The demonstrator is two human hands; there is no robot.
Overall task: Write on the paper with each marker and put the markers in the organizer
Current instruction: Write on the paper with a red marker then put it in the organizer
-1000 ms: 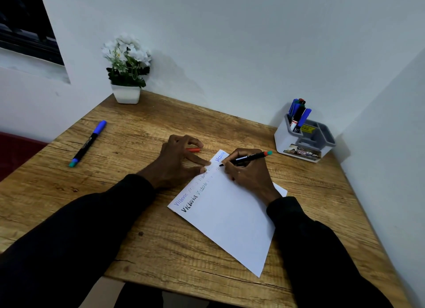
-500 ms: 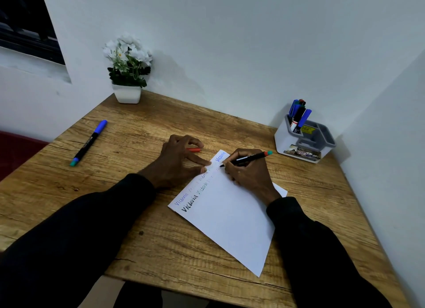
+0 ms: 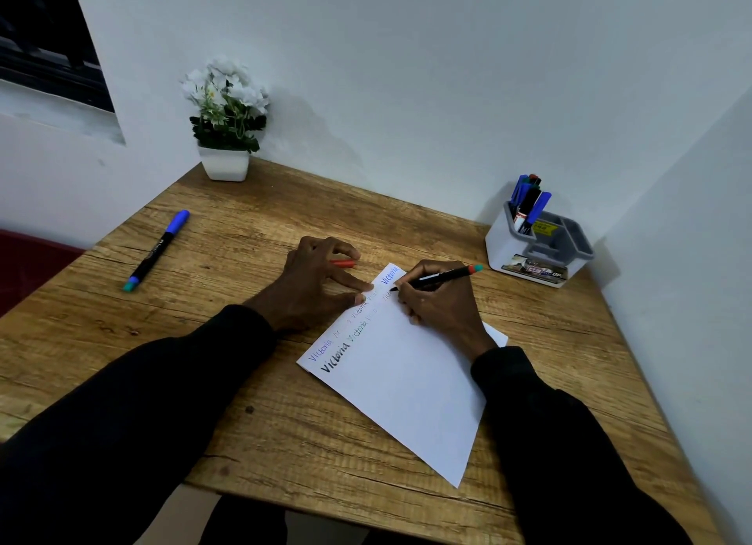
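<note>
Right hand (image 3: pixel 439 300) gripping a marker (image 3: pixel 437 278), tip on the paper (image 3: pixel 407 390) on the worktop (image 3: pixel 285 422), left hand (image 3: pixel 317 284) pinching a red cap (image 3: pixel 344 263), fingers (image 3: pixel 350 282) pressing the paper's edge, blue marker (image 3: pixel 156 249) far left, organizer (image 3: pixel 500 243) far right.

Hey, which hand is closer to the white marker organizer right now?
Right. The right hand, writing with a marker, sits left of the organizer, apart from it; the left hand, holding a red cap, is farther left, at the far edge of the paper.

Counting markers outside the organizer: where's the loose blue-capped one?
Head view: the blue-capped marker lies left on the table, nearer than the flower pot, apart from the left hand.
</note>
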